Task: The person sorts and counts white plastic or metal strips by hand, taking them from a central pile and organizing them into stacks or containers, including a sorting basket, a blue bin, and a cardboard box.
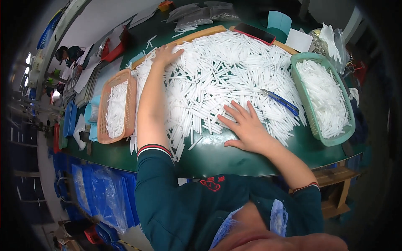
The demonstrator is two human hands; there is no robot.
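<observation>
A wide heap of short white plastic tubes [201,83] covers most of the green table [226,157]. My left hand [166,55] reaches to the heap's far left edge, palm down on the tubes with its fingers spread. Nearer to me, my right hand [245,129] rests with fingers spread at the front of the heap, its fingertips touching tubes. Neither hand grips anything. A blue utility knife [281,102] lies on the tubes to the right of my right hand.
An orange basket [132,104] at left and a green basket [349,111] at right hold more tubes. Wooden strips [201,33] border the heap's far side, a phone [254,33] lying on them. Behind are plastic bags [190,16] and a blue cylinder [279,23]. Another person [70,54] sits far left.
</observation>
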